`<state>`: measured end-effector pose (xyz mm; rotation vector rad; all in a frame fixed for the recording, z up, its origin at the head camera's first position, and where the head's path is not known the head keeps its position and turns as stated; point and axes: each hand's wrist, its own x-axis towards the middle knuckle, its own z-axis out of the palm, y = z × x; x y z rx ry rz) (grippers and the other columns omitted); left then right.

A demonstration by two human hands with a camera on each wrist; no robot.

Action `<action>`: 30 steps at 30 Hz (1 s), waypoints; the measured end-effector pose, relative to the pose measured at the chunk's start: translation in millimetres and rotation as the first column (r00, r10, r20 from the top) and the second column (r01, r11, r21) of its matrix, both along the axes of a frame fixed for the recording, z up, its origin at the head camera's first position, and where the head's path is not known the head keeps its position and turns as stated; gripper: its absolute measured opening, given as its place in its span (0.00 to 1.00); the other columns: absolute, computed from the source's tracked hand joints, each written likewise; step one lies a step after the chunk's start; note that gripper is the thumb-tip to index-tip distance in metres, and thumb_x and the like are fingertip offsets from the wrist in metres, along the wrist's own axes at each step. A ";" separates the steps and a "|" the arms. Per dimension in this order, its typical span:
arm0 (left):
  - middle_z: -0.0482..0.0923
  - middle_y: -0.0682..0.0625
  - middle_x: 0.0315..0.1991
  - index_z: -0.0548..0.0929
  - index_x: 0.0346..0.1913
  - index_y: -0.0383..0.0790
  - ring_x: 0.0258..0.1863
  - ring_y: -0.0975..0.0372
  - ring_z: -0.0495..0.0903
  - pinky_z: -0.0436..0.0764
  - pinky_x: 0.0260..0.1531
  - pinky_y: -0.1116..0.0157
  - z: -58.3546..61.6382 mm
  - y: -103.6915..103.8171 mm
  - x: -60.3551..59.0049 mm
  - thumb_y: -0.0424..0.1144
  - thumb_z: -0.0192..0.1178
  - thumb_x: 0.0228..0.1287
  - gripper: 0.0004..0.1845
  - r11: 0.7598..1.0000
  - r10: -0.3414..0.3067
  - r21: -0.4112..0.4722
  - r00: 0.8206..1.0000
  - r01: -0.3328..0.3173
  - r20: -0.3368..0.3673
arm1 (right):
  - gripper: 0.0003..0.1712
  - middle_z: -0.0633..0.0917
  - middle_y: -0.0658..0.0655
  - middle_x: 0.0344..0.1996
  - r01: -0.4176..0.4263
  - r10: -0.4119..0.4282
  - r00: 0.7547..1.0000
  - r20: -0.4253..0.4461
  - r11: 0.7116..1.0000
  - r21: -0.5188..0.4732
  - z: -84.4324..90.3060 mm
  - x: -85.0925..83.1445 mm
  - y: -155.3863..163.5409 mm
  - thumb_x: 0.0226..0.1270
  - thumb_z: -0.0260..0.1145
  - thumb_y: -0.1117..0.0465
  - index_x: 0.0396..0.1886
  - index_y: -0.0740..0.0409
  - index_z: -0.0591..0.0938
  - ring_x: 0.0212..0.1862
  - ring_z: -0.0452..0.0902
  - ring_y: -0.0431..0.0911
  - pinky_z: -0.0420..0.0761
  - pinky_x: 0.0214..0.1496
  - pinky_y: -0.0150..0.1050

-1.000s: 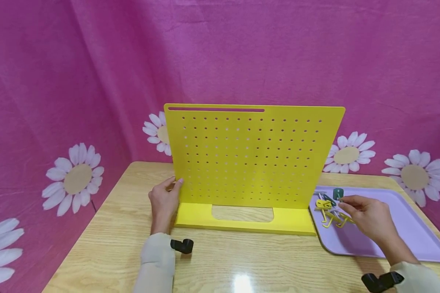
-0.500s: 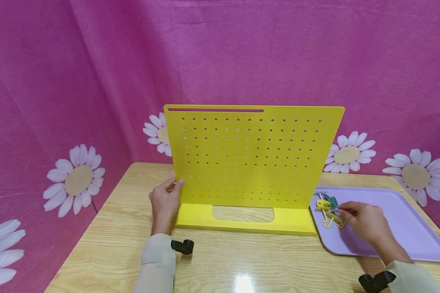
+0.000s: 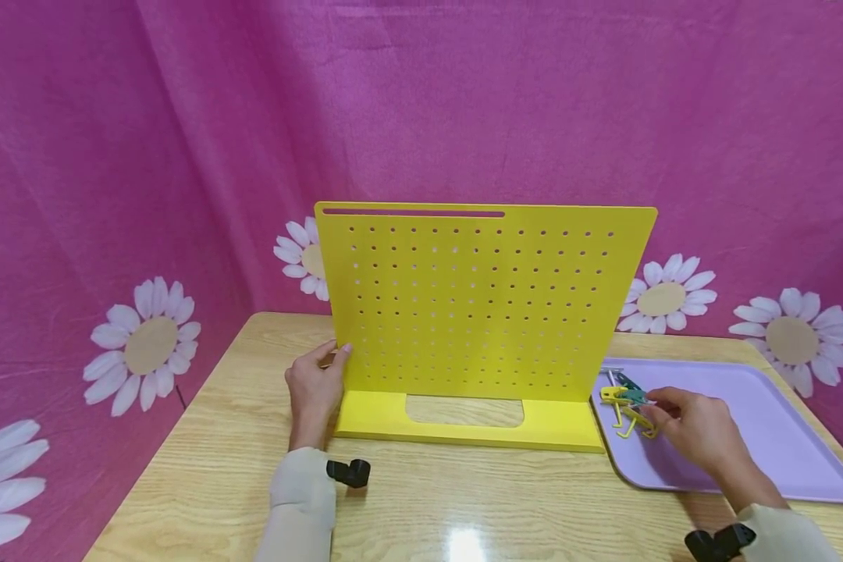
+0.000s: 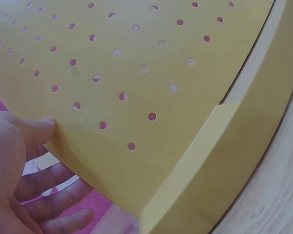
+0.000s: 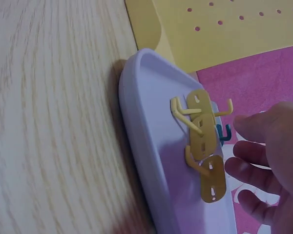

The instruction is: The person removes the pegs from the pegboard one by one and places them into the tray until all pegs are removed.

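Hooks: a small heap of yellow hooks (image 3: 627, 411) with a teal hook (image 3: 631, 388) among them lies at the near-left corner of the lilac tray (image 3: 780, 425); the right wrist view shows the yellow ones (image 5: 203, 141) piled on each other, the teal one (image 5: 223, 131) behind.
Right hand: the right hand (image 3: 695, 428) reaches into the heap, fingertips at the hooks; whether it pinches one cannot be told, since the fingers look loosely curled with nothing plainly between them.
Change: over the last second this hand has slid left and lower, from above the tray's middle to the heap; the picking-up looks about to begin, judged from that approach.
Left hand: the left hand (image 3: 314, 386) holds the left edge of the yellow pegboard (image 3: 478, 304), thumb in front, fingers behind, unchanged.
Pegboard: upright on its base, no hook in any hole.
Surroundings: wooden table (image 3: 204, 460), pink flowered cloth (image 3: 147, 156) behind.
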<state>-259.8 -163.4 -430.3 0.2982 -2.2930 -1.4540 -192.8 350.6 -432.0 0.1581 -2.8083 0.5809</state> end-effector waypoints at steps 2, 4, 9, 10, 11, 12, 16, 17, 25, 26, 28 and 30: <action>0.86 0.40 0.44 0.86 0.57 0.40 0.45 0.50 0.83 0.81 0.48 0.53 -0.1 -0.1 -0.7 0.47 0.66 0.68 0.20 1.000 0.003 0.000 1.000 -0.003 0.008 | 0.13 0.86 0.56 0.27 -0.009 0.009 1.000 -0.023 1.000 -0.011 1.5 0.5 -1.2 0.65 0.71 0.62 0.44 0.67 0.86 0.27 0.76 0.45 0.73 0.26 0.41; 0.86 0.40 0.44 0.86 0.57 0.40 0.45 0.50 0.83 0.80 0.49 0.53 0.3 -0.6 -1.1 0.47 0.66 0.68 0.20 1.000 0.002 0.003 1.000 -0.002 0.016 | 0.12 0.87 0.56 0.27 -0.018 0.017 0.998 -0.060 1.000 -0.014 3.4 1.1 -3.0 0.64 0.71 0.63 0.43 0.67 0.87 0.28 0.78 0.45 0.74 0.26 0.42; 0.86 0.41 0.44 0.86 0.58 0.41 0.44 0.50 0.84 0.81 0.47 0.52 2.7 -4.5 0.0 0.48 0.65 0.69 0.20 1.000 0.001 -0.014 0.999 -0.001 0.033 | 0.11 0.87 0.55 0.26 -0.018 0.017 0.992 -0.127 1.000 -0.001 8.0 1.8 -5.6 0.62 0.72 0.64 0.41 0.65 0.87 0.29 0.80 0.49 0.73 0.28 0.44; 0.86 0.41 0.44 0.86 0.58 0.41 0.44 0.49 0.84 0.81 0.47 0.52 3.0 -6.4 0.7 0.48 0.65 0.68 0.20 1.000 -0.003 -0.026 1.000 0.003 0.026 | 0.11 0.87 0.56 0.26 -0.017 0.017 0.990 -0.137 1.000 0.003 8.8 1.7 -5.4 0.62 0.72 0.64 0.42 0.65 0.88 0.29 0.80 0.50 0.73 0.29 0.45; 0.86 0.41 0.43 0.86 0.58 0.41 0.43 0.49 0.85 0.81 0.47 0.52 3.2 -8.7 1.3 0.48 0.66 0.68 0.20 0.999 -0.006 -0.044 1.000 0.006 0.017 | 0.11 0.87 0.56 0.26 -0.017 0.018 0.989 -0.147 1.000 0.006 9.6 1.4 -4.8 0.61 0.72 0.64 0.42 0.65 0.88 0.29 0.80 0.51 0.73 0.29 0.46; 0.87 0.41 0.43 0.86 0.57 0.41 0.42 0.49 0.85 0.81 0.47 0.52 3.8 -11.1 2.3 0.48 0.66 0.68 0.20 0.998 -0.010 -0.061 1.000 0.011 0.008 | 0.11 0.87 0.56 0.26 -0.018 0.019 0.987 -0.157 1.000 0.007 10.5 1.1 -4.0 0.61 0.73 0.64 0.42 0.65 0.88 0.29 0.81 0.52 0.74 0.29 0.47; 0.87 0.40 0.40 0.86 0.56 0.38 0.41 0.48 0.85 0.79 0.47 0.51 6.5 -20.9 5.0 0.45 0.66 0.68 0.20 0.989 -0.031 -0.148 0.999 0.025 -0.034 | 0.13 0.88 0.57 0.28 -0.021 0.022 0.983 -0.184 1.000 0.008 13.2 -0.2 1.9 0.61 0.73 0.62 0.43 0.66 0.87 0.31 0.82 0.56 0.75 0.30 0.50; 0.87 0.40 0.40 0.86 0.57 0.38 0.41 0.48 0.85 0.79 0.48 0.50 7.7 -22.3 5.5 0.45 0.66 0.68 0.19 0.986 -0.036 -0.165 0.999 0.030 -0.031 | 0.14 0.88 0.57 0.28 -0.020 0.022 0.982 -0.186 1.000 0.009 13.5 -0.4 4.0 0.62 0.73 0.62 0.44 0.66 0.87 0.31 0.82 0.57 0.76 0.30 0.51; 0.85 0.40 0.46 0.83 0.60 0.39 0.49 0.47 0.83 0.78 0.51 0.48 14.7 -28.6 9.5 0.48 0.63 0.70 0.22 0.956 -0.096 -0.272 0.994 0.107 0.055 | 0.19 0.88 0.64 0.33 0.002 0.003 0.979 -0.205 1.000 0.026 13.4 2.2 22.9 0.63 0.73 0.58 0.47 0.68 0.86 0.34 0.83 0.63 0.77 0.31 0.56; 0.85 0.39 0.48 0.83 0.61 0.39 0.51 0.47 0.82 0.77 0.52 0.47 15.0 -29.4 10.1 0.48 0.63 0.70 0.22 0.952 -0.103 -0.282 0.992 0.119 0.069 | 0.20 0.88 0.66 0.34 0.006 0.000 0.979 -0.203 1.000 0.029 13.5 2.6 25.1 0.63 0.73 0.57 0.47 0.68 0.85 0.35 0.83 0.64 0.77 0.32 0.58; 0.84 0.39 0.51 0.82 0.62 0.40 0.54 0.46 0.80 0.76 0.54 0.46 15.1 -31.3 11.4 0.49 0.63 0.70 0.23 0.943 -0.119 -0.299 0.988 0.143 0.097 | 0.22 0.86 0.70 0.39 0.012 -0.005 0.982 -0.191 0.999 0.035 13.9 3.1 29.8 0.65 0.72 0.54 0.49 0.69 0.85 0.36 0.82 0.66 0.76 0.34 0.61; 0.82 0.38 0.54 0.81 0.63 0.40 0.57 0.44 0.77 0.74 0.56 0.45 14.8 -33.1 12.4 0.49 0.63 0.70 0.24 0.933 -0.136 -0.317 0.983 0.169 0.124 | 0.24 0.85 0.73 0.42 0.014 -0.005 0.983 -0.182 0.999 0.044 14.3 4.0 34.0 0.65 0.71 0.52 0.50 0.69 0.84 0.36 0.81 0.67 0.75 0.36 0.65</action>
